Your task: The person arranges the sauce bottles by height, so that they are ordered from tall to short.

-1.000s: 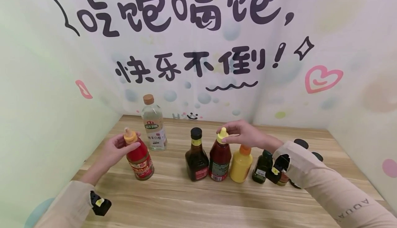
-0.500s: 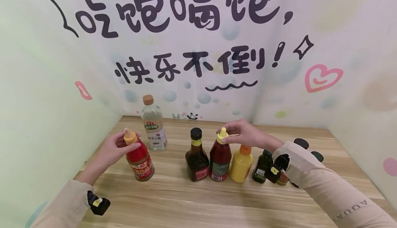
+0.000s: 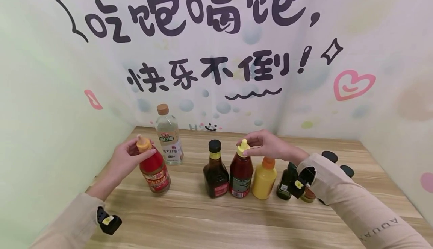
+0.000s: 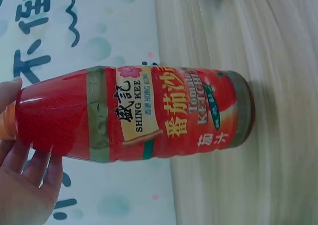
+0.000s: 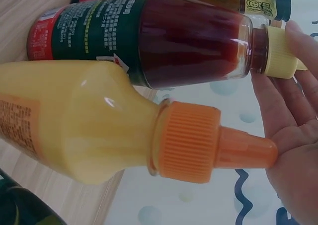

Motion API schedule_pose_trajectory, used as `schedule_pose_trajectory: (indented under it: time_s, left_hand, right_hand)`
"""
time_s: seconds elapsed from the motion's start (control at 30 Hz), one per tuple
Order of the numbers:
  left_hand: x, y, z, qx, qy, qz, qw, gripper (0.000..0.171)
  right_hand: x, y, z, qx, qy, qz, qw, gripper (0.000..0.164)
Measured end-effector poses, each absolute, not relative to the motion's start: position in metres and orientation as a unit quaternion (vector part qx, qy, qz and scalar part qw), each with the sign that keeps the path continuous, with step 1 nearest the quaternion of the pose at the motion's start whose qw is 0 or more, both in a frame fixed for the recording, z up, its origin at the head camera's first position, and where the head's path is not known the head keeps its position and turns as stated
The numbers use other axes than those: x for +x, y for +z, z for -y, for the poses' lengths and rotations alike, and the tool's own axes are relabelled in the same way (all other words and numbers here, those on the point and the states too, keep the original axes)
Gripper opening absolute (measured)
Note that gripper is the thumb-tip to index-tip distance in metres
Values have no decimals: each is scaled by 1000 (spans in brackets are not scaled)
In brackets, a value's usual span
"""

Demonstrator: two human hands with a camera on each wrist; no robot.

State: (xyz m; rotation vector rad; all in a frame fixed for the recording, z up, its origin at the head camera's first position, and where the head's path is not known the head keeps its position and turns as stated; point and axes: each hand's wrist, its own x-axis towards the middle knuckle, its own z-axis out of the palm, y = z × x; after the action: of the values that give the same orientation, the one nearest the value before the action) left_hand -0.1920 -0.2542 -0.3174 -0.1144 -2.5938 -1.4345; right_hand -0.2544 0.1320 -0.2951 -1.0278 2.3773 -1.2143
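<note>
In my left hand (image 3: 123, 162) I hold a ketchup bottle (image 3: 155, 173) by its orange cap and neck, thumb on the near side. Its red label (image 4: 174, 108), printed "Tomato Ketchup", faces the left wrist camera. My right hand (image 3: 267, 145) pinches the yellow cap (image 5: 279, 51) of a dark red sauce bottle (image 3: 241, 177) standing upright on the table. Close beside that bottle stands a yellow squeeze bottle (image 3: 264, 181) with an orange nozzle, under my right wrist. On its other side is a dark brown sauce bottle (image 3: 215, 177) with a black cap.
A clear white vinegar bottle (image 3: 170, 140) with a brown cap stands behind the ketchup bottle. At the right, a dark green bottle (image 3: 285, 185) and several dark-lidded containers are partly hidden by my right forearm. A printed wall sheet (image 3: 220, 106) closes off the back of the wooden table (image 3: 216, 226).
The ketchup bottle in my left hand has shifted slightly to the right and away from me, its base swinging a little right. My right hand keeps its hold on the yellow cap.
</note>
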Motion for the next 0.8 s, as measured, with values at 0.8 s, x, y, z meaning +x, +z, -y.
schedule_pose_trajectory:
  time_s: [0.8]
  left_hand:
    - [-235,-316,190,-88,-480,864,126,41]
  right_hand:
    - [-256,-295,-132,-379,-409,-820,125,33]
